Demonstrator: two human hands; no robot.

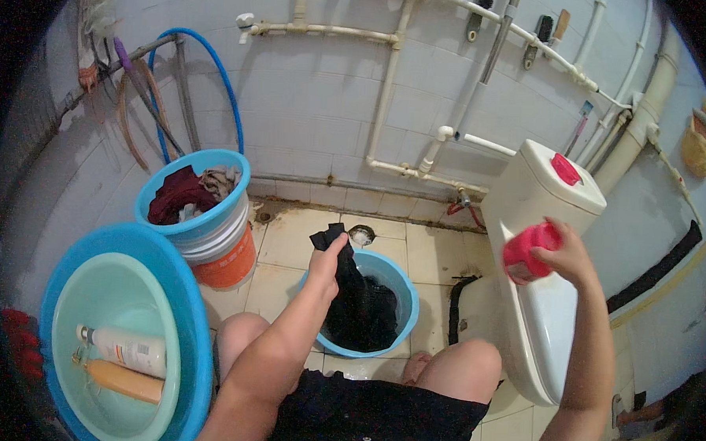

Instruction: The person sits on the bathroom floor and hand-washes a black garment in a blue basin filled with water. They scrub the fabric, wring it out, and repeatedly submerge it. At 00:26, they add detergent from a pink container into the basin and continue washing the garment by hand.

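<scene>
My left hand point(329, 265) is closed on the upper end of a black garment point(357, 307), its thumb pressed on the folded edge. The cloth hangs from my fist into a light blue basin point(412, 306) on the floor before my knees, where the rest lies bunched and looks wet. My right hand point(564, 252) is raised beside the white toilet, away from the basin. Its fingers grip a bright pink, rounded thing point(525, 253) with a paler side; its exact kind is unclear.
A white toilet point(541, 323) stands at right, a red item point(566, 168) on its tank. At left, a mint basin point(120, 269) with a white bottle point(131, 350) sits inside a larger blue basin point(195, 324). Behind, a blue basin of clothes point(241, 168) tops an orange-and-white bucket point(229, 258).
</scene>
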